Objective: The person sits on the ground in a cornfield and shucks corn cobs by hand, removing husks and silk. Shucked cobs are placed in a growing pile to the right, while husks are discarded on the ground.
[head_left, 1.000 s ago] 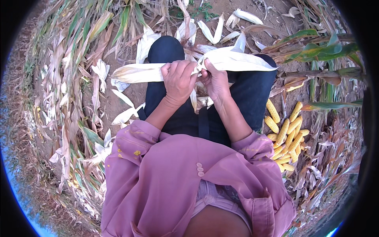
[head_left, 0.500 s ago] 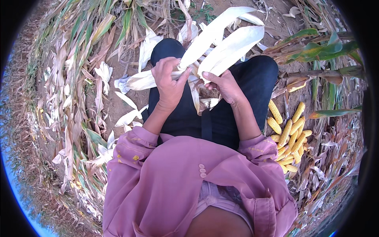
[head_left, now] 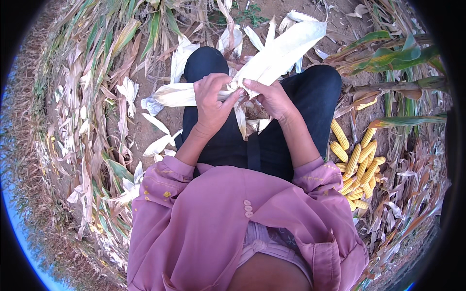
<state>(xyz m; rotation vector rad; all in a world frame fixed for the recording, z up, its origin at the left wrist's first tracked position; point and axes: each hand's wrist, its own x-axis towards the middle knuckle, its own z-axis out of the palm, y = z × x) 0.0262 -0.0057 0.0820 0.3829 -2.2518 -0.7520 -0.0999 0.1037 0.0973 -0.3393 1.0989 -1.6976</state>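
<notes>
Pale, dry corn husks (head_left: 286, 51) spread out between my two hands, above my lap. My left hand (head_left: 213, 97) is closed at the base where the husk leaves join, and one long leaf sticks out to its left. Close beside it, my right hand (head_left: 272, 98) pinches the lower end of the broad white husk that points up and to the right. The fingertips of both hands nearly meet. No yellow kernels show in my hands; whether an ear is inside the husks I cannot tell.
A pile of husked yellow corn cobs (head_left: 359, 169) lies on the ground to my right. Loose white husks (head_left: 160, 140) are scattered at my left. Dry corn stalks (head_left: 403, 87) reach in from the right, and more leaves (head_left: 111, 48) lie along the left.
One of the two upright husk leaves has come down from its raised place at my left hand. My right hand has moved slightly left, closer to the left one.
</notes>
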